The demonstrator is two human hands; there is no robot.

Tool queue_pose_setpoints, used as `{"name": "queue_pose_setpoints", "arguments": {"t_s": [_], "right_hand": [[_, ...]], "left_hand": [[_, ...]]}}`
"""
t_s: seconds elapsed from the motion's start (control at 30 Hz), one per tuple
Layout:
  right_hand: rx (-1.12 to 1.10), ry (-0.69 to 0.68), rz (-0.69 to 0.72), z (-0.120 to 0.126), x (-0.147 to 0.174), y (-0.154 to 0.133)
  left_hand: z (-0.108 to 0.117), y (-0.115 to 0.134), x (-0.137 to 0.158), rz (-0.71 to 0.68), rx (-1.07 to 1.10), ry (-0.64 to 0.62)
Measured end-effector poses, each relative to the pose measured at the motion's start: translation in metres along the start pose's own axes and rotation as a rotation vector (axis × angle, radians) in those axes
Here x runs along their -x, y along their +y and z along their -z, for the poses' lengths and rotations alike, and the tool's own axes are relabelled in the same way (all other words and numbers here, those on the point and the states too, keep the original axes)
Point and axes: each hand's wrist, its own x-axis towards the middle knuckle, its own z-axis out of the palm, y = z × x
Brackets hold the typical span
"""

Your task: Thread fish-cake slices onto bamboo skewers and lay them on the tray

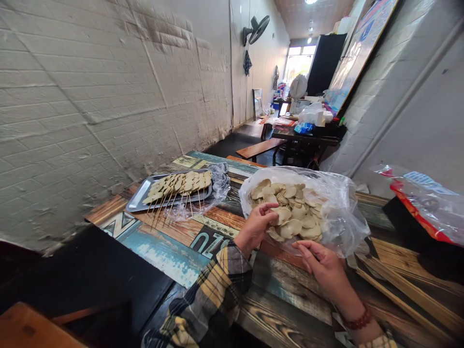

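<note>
A clear plastic bag (340, 212) lies spread on the table, with a heap of pale, flat oval slices (308, 220) in its mouth. At the near left edge of the heap is my left hand (256, 226), thumb and fingers closed on a slice (283, 215). My right hand (321, 266) is at the front of the bag, its fingertips pinching a thin wooden skewer (296, 238), mostly hidden by the hand. To the left, a metal tray (139, 199) bears several skewers threaded with slices (181, 182), their bare sticks pointing toward me over the rim.
Crumpled plastic film (219, 181) sits against the tray's right end. A bundle of bare wooden skewers (409, 285) lies at right, near a red-edged plastic package (424, 212). A white brick wall (72, 106) borders the left. Beyond are a bench (261, 147) and a cluttered table (308, 137).
</note>
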Motion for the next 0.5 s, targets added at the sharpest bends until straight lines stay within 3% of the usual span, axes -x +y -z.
{"name": "queue_pose_setpoints", "arguments": {"t_s": [0.5], "right_hand": [[0.004, 0.03, -0.004, -0.0005, -0.0004, -0.0025]], "left_hand": [[0.0015, -0.0033, -0.0024, -0.049, 0.068, 0.038]]}}
